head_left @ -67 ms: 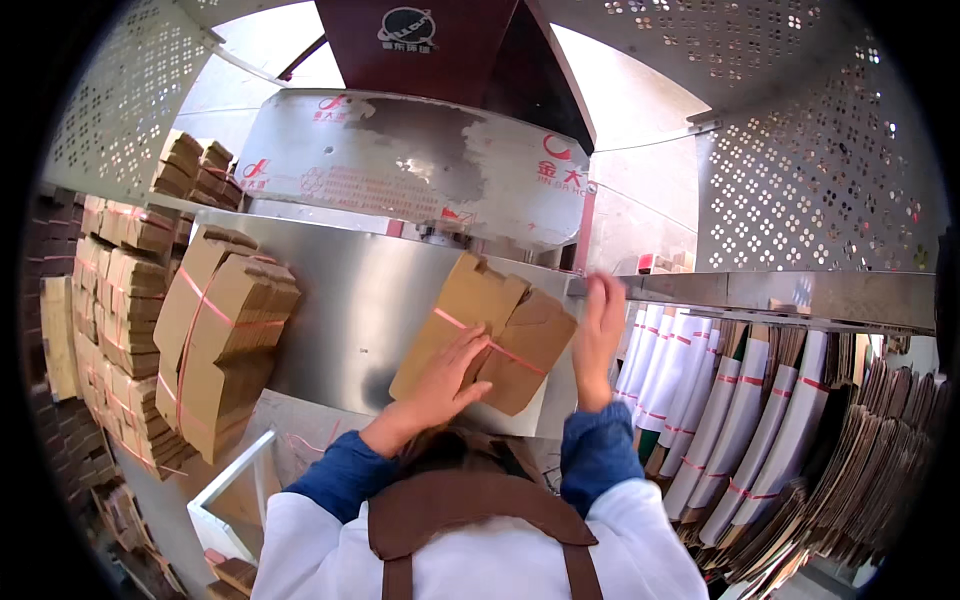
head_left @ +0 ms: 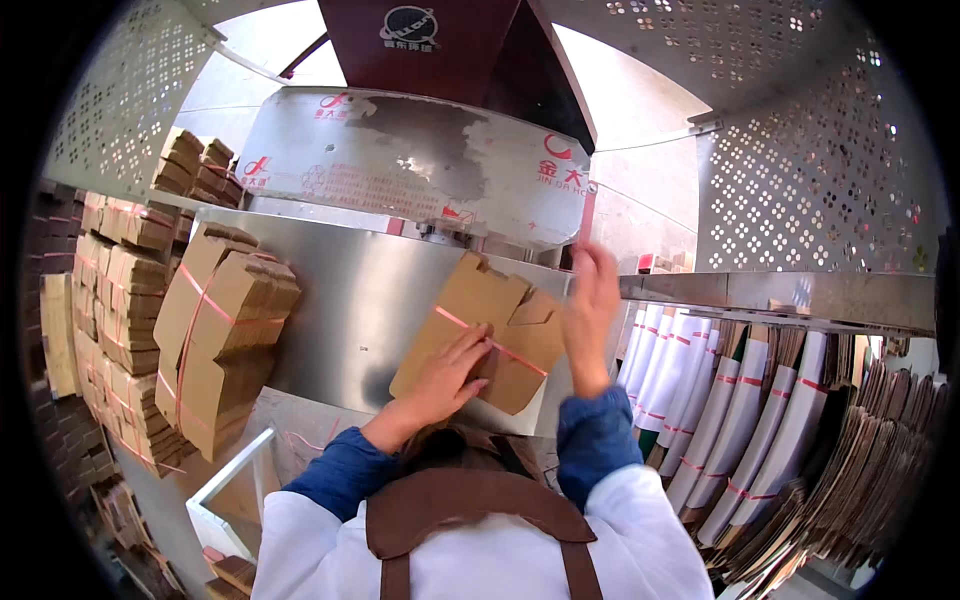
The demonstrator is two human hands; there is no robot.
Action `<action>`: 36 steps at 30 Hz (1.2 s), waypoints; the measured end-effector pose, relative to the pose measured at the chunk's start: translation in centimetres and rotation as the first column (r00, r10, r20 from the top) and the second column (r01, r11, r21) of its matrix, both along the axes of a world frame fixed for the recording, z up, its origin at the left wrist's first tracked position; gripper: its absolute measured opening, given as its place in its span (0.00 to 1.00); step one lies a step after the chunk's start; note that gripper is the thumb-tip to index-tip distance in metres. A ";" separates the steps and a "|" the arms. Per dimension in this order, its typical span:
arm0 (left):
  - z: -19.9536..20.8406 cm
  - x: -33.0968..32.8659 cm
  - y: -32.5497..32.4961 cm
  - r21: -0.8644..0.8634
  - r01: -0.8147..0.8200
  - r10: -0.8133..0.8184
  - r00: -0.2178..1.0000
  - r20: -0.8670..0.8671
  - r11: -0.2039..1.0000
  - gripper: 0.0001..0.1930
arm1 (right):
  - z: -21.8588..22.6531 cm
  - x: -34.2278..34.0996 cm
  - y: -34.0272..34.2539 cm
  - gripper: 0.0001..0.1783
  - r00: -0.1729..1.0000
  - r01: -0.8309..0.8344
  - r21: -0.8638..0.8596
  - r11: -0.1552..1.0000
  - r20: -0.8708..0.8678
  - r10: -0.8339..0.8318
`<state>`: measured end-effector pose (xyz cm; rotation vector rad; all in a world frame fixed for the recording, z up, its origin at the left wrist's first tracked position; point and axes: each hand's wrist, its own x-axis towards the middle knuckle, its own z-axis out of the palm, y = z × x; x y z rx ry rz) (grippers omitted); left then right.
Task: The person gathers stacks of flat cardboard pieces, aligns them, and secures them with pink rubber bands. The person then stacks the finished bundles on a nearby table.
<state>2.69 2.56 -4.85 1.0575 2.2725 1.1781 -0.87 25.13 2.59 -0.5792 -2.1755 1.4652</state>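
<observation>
My left hand (head_left: 440, 385) lies on a flat bundle of brown cardboard blanks (head_left: 470, 300), fingers stretched out and thumb apart. Its fingertips touch a pink strap (head_left: 520, 360) that runs across the bundle. The bundle rests tilted on the steel tabletop (head_left: 340, 300) just before me. Beside the bundle's right edge, my right hand (head_left: 592, 315) is raised with its fingers pointing away from me, somewhat blurred, and nothing visible in it.
To the left stands a taller strapped stack of cardboard (head_left: 215, 340), with more bundles (head_left: 125, 310) beyond it. A metal-covered machine (head_left: 400, 160) rises behind the tabletop. White strapped bundles (head_left: 710, 440) stand at right, below a perforated metal panel (head_left: 800, 190).
My right hand has shifted slightly left and away from me, its shadow leaving much of the bundle's right part. The left hand stays almost still on the bundle.
</observation>
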 end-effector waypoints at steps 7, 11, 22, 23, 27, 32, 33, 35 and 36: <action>-3.1 2.0 0.7 -0.096 -0.171 0.153 0.974 -0.165 0.981 0.29 | -4.3 -16.4 -11.8 0.15 0.923 -0.336 0.141 0.931 -0.148 0.355; -4.8 4.2 0.8 -0.107 -0.227 0.210 0.966 -0.150 0.968 0.21 | -10.5 -17.5 -12.5 0.15 0.959 -0.284 -0.047 0.958 -0.007 0.284; -8.0 7.3 1.8 -0.320 -0.122 0.041 0.968 -0.249 0.939 0.12 | -13.9 -17.8 -10.3 0.12 0.969 -0.190 -0.405 0.894 0.066 0.236; -6.9 6.7 1.7 -0.327 -0.053 -0.031 0.969 -0.245 0.944 0.13 | -12.7 -18.3 -10.0 0.12 0.978 -0.163 -0.570 0.805 0.016 0.210; -4.1 4.3 2.5 -0.353 -0.026 -0.002 0.997 -0.079 0.935 0.16 | -12.5 -18.6 -9.8 0.13 0.960 -0.270 -0.448 0.852 -0.060 0.273; -1.1 3.7 2.9 -0.201 -0.120 0.105 0.991 -0.087 0.972 0.25 | -4.8 -12.9 -5.0 0.16 0.897 -0.437 -0.208 0.875 -0.032 0.441; -1.8 4.4 3.5 -0.117 -0.206 0.194 0.976 -0.103 0.972 0.30 | -3.5 -9.6 -2.9 0.17 0.907 -0.415 -0.087 0.906 0.039 0.419; -2.1 4.9 3.7 -0.101 -0.222 0.206 0.967 -0.153 0.970 0.30 | -5.2 -2.2 2.2 0.23 0.947 -0.318 0.333 0.887 0.154 0.282; -2.2 4.7 3.9 -0.091 -0.225 0.207 0.962 -0.178 0.970 0.31 | -6.5 1.7 4.7 0.29 0.956 -0.286 0.592 0.754 0.229 0.183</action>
